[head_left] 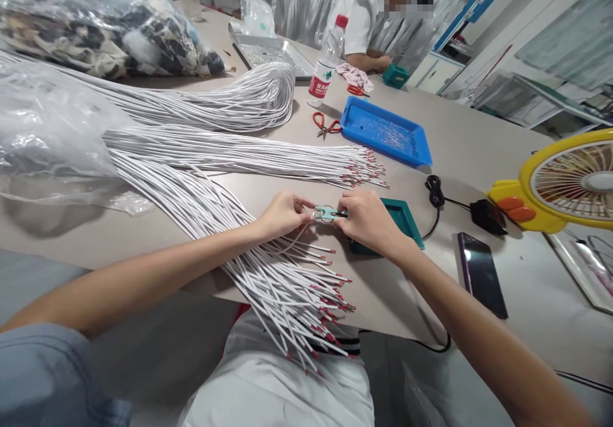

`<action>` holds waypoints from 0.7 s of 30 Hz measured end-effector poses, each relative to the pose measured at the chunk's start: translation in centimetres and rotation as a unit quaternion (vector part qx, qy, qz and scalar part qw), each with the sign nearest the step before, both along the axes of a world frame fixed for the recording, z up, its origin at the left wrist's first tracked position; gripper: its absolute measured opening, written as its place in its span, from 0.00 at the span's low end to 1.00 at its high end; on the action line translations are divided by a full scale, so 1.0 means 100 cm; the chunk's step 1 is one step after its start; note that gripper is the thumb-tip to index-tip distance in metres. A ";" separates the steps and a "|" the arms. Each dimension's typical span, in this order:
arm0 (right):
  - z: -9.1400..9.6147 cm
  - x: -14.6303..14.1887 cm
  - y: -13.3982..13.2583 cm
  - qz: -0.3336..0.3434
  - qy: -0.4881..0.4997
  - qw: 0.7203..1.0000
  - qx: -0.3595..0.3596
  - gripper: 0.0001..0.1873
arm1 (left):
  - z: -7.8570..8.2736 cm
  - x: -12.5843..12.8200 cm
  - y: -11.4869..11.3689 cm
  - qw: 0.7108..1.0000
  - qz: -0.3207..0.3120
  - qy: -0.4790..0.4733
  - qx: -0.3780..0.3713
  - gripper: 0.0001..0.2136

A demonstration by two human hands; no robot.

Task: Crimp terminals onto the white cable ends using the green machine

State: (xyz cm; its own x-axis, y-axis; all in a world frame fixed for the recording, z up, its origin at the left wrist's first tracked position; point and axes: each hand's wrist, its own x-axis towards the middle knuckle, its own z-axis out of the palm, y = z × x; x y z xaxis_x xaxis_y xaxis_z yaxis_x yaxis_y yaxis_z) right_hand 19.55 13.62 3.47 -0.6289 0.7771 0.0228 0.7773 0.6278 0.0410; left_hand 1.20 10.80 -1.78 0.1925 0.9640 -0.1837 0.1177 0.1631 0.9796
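Note:
My left hand point(283, 213) pinches a thin white wire just left of a small metal part point(325, 212) in the middle of the table. My right hand point(368, 220) is closed on that small metal part, with a dark tip sticking out toward it. Both hands meet over a bundle of white wires with red ends point(287, 286) that hangs off the table's near edge. A teal tray point(406, 217) lies under and behind my right hand. A second bundle of white wires point(249, 154) lies farther back.
A blue tray point(385, 132), red-handled snips point(325, 124) and a water bottle point(327, 63) sit farther back. A phone point(481, 274), a black cable point(435, 192) and a yellow fan point(560, 184) are at the right. Plastic bags point(52, 127) lie left. Another person point(383, 25) sits across.

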 end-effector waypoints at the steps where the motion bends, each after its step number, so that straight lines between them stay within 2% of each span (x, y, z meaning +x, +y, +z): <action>1: 0.000 0.000 0.000 -0.002 0.002 1.000 -0.002 0.07 | 0.000 0.000 0.000 1.000 0.001 0.003 0.002 0.13; 4: 0.000 0.004 0.001 -0.005 0.022 1.000 -0.018 0.08 | -0.002 0.000 0.000 1.000 0.000 -0.008 0.004 0.13; 7: -0.002 0.013 0.003 0.000 0.048 0.998 -0.038 0.13 | -0.004 -0.001 0.001 1.000 -0.003 -0.027 0.000 0.13; 15: -0.005 0.030 0.012 -0.058 0.086 0.995 0.000 0.16 | 0.002 -0.001 0.001 1.000 0.002 -0.025 -0.007 0.11; 18: -0.002 0.033 0.007 -0.050 0.112 0.991 0.049 0.15 | 0.006 0.000 0.000 0.998 0.002 -0.069 -0.003 0.12; 21: -0.009 0.032 -0.013 -0.028 0.218 0.968 0.123 0.14 | 0.007 -0.001 -0.001 0.991 -0.015 -0.133 0.005 0.18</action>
State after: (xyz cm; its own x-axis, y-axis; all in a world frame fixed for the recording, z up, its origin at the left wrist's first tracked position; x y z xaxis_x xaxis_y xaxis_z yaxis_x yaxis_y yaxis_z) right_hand 22.75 12.37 2.60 -0.4750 0.7472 0.4648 0.7867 0.5973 -0.1561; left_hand 1.13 10.68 -1.05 0.2622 0.9583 -0.1134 -0.1402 0.1541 0.9781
